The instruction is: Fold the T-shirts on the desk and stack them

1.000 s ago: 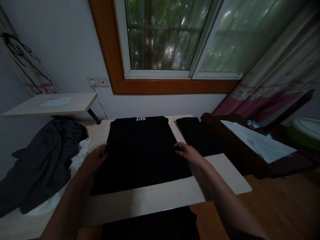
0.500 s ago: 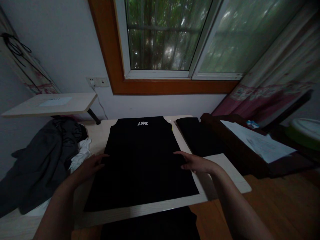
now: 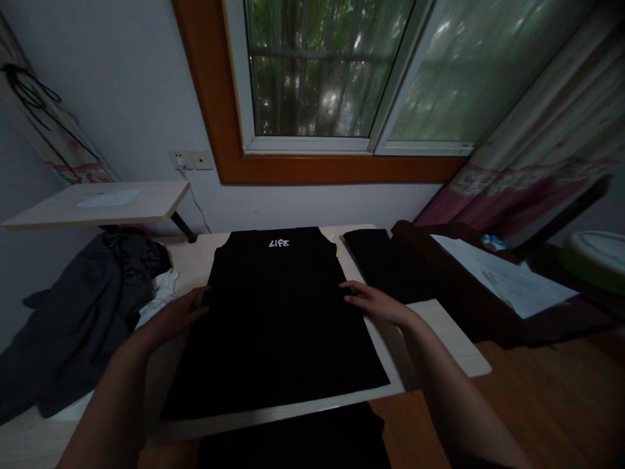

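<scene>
A black T-shirt (image 3: 276,312) with white "LIFE" lettering near its far end lies flat on a light wooden table (image 3: 439,339). My left hand (image 3: 176,314) rests at the shirt's left edge, fingers stretched toward the cloth. My right hand (image 3: 374,301) lies at the shirt's right edge, fingers flat and pointing left onto the fabric. Neither hand holds anything.
A folded black garment (image 3: 385,264) lies to the right on the table. A heap of grey and white clothes (image 3: 88,306) sits at the left. A dark wooden piece with papers (image 3: 502,280) stands right; a small side table (image 3: 102,202) is back left.
The shirt was drawn toward me, its near edge now closer to the table's front. Both hands slid back along its sides, then moved slightly forward again.
</scene>
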`<state>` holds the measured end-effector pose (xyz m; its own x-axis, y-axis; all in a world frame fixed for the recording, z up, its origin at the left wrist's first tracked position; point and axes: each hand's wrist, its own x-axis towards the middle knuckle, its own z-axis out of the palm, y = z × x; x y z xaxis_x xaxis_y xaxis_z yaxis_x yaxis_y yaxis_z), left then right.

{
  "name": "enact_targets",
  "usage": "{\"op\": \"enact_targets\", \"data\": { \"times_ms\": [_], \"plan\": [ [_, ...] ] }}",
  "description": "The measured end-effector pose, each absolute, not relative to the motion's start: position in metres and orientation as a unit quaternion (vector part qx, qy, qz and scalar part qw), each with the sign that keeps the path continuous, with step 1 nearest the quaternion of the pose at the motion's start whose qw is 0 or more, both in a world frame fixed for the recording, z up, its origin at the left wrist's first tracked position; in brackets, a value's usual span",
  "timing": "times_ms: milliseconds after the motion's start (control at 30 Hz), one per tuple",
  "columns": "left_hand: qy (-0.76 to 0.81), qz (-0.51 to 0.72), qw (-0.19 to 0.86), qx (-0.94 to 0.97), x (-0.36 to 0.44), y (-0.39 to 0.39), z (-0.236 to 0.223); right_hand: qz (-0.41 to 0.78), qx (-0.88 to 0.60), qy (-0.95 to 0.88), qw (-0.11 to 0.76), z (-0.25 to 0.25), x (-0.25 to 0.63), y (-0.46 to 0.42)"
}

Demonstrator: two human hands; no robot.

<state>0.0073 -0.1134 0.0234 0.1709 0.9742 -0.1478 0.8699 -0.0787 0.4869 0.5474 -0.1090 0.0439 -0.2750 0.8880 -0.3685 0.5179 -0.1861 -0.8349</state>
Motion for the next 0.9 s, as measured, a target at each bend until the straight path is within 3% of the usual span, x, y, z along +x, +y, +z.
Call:
{"op": "enact_targets", "data": {
  "times_ms": [167,433,667,900],
  "plan": [
    [0.632,0.128,0.243,0.725,0.012,-0.097,0.022,0.493,-0.564,-0.611,0.256,0.037,0.536,-0.09],
    [0.63,0.203,0.218,0.717,0.013,-0.094,0.019,0.558,-0.519,-0.616,0.201,0.033,0.537,-0.088],
    [0.614,0.264,0.211,0.713,0.009,-0.099,0.005,0.56,-0.537,-0.568,0.275,0.048,0.524,-0.096],
    [0.633,0.231,0.191,0.713,0.007,-0.1,0.001,0.552,-0.5,-0.585,0.321,0.08,0.468,-0.069]
  ]
}}
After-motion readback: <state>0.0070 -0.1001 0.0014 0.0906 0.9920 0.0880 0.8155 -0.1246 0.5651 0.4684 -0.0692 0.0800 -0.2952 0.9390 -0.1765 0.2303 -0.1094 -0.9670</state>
